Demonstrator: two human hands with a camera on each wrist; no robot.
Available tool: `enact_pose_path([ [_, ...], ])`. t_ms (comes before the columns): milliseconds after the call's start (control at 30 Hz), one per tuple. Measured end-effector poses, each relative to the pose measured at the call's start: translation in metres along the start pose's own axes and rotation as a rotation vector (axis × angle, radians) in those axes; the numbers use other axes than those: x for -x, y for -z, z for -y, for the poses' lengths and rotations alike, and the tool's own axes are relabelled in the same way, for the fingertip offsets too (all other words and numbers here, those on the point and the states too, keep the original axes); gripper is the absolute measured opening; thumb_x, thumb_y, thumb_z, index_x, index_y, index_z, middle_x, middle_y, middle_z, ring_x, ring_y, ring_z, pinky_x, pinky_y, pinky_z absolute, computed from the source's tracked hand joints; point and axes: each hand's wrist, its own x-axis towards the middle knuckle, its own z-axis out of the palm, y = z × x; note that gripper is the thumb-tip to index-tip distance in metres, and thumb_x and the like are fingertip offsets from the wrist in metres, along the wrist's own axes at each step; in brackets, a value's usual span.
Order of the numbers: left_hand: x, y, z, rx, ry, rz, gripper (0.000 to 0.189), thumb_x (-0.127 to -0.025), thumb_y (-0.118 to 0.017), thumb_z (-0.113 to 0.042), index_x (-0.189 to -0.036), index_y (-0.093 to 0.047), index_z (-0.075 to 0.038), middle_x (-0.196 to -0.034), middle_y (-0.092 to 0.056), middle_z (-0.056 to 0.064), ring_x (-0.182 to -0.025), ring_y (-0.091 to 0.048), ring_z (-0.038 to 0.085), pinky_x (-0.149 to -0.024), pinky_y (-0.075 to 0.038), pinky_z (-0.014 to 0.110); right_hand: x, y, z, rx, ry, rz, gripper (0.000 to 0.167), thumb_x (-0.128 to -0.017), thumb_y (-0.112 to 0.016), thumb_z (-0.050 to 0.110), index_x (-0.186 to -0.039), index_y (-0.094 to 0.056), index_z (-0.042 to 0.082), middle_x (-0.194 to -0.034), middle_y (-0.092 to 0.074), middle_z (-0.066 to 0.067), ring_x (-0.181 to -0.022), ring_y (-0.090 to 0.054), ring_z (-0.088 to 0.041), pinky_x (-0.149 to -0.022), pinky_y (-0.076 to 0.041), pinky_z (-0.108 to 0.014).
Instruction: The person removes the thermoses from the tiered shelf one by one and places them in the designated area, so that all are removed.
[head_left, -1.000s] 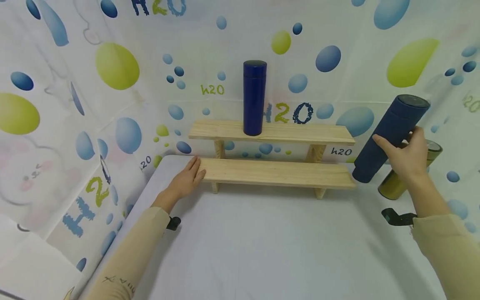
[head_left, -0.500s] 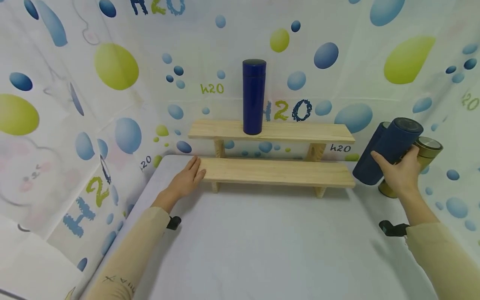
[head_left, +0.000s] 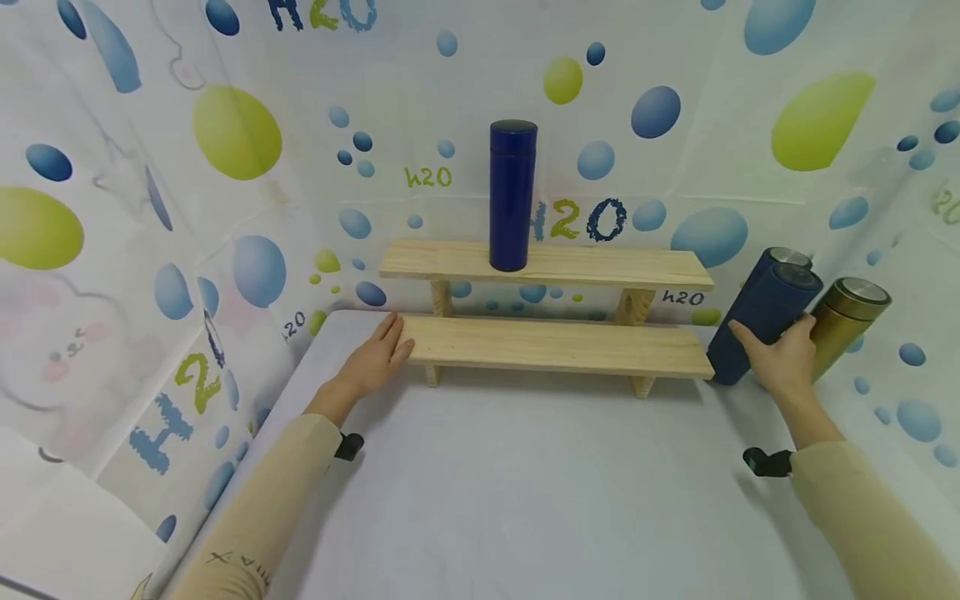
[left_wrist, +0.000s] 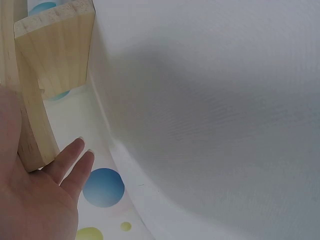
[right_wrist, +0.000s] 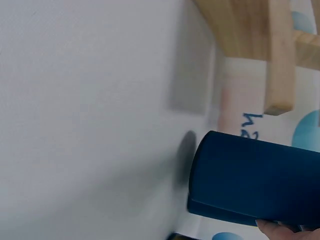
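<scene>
My right hand (head_left: 783,358) grips a dark blue thermos flask (head_left: 780,310), tilted with its top to the right. Right behind it leans a second dark blue flask (head_left: 759,271), mostly hidden, with a shiny rim at its top. A gold flask (head_left: 843,327) stands just to the right of the hand. In the right wrist view the held flask (right_wrist: 255,177) shows its dark body and base end close to the white cloth; only fingertips (right_wrist: 287,231) are visible. My left hand (head_left: 367,362) rests, fingers extended, on the left end of the lower wooden shelf (head_left: 555,343).
A glossy blue flask (head_left: 512,200) stands upright on the upper wooden shelf (head_left: 615,265). White cloth (head_left: 525,483) covers the table before the two-tier rack. A patterned sheet (head_left: 420,100) hangs behind and along the left side.
My right hand has lowered the dark blue flask and moved it slightly left, in front of the other dark blue flask. More of the gold flask now shows. My left hand stays on the shelf end.
</scene>
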Motion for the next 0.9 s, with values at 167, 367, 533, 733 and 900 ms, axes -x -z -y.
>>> enact_pose_path([
  [167,0.000,0.001,-0.002,-0.001,0.008,0.013,0.071,-0.112,-0.031,-0.042,-0.161,-0.012,0.007,-0.169,-0.006,0.024,-0.153,-0.018,0.044,-0.122,-0.024,0.056,-0.002,-0.004,-0.007,0.008,-0.005,-0.009,0.098,-0.097,-0.063,0.048,-0.158,-0.005,-0.003,-0.152,-0.034,-0.040,-0.137,-0.040,-0.057,-0.112,-0.034,-0.066],
  [367,-0.002,0.002,-0.002,-0.001,0.013,0.010,0.071,-0.112,-0.032,-0.042,-0.161,-0.013,0.007,-0.169,-0.007,0.024,-0.154,-0.018,0.043,-0.122,-0.024,0.055,-0.005,-0.007,-0.006,0.003,-0.007,-0.027,0.098,-0.096,-0.065,0.048,-0.157,-0.008,-0.004,-0.151,-0.036,-0.039,-0.136,-0.042,-0.057,-0.112,-0.036,-0.065],
  [533,-0.004,0.000,-0.003,-0.005,0.022,0.003,0.071,-0.112,-0.032,-0.042,-0.161,-0.013,0.007,-0.169,-0.007,0.024,-0.153,-0.018,0.043,-0.122,-0.024,0.055,-0.009,-0.011,-0.005,0.000,-0.021,-0.010,0.099,-0.096,-0.065,0.049,-0.157,-0.008,-0.004,-0.151,-0.036,-0.039,-0.136,-0.042,-0.057,-0.111,-0.036,-0.065],
  [733,-0.004,0.000,-0.005,-0.004,0.028,0.010,0.071,-0.112,-0.032,-0.041,-0.161,-0.013,0.007,-0.169,-0.007,0.025,-0.154,-0.018,0.043,-0.122,-0.025,0.055,-0.011,-0.013,-0.006,0.008,-0.006,0.005,0.097,-0.096,-0.064,0.049,-0.157,-0.009,-0.004,-0.150,-0.037,-0.039,-0.135,-0.043,-0.056,-0.109,-0.038,-0.066],
  [900,-0.004,0.002,-0.006,-0.003,0.026,0.012,0.071,-0.112,-0.032,-0.041,-0.161,-0.013,0.007,-0.169,-0.007,0.025,-0.153,-0.018,0.044,-0.122,-0.024,0.055,-0.011,-0.013,-0.006,0.005,-0.012,0.024,0.098,-0.096,-0.064,0.049,-0.158,-0.008,-0.004,-0.151,-0.035,-0.041,-0.137,-0.040,-0.058,-0.110,-0.037,-0.067],
])
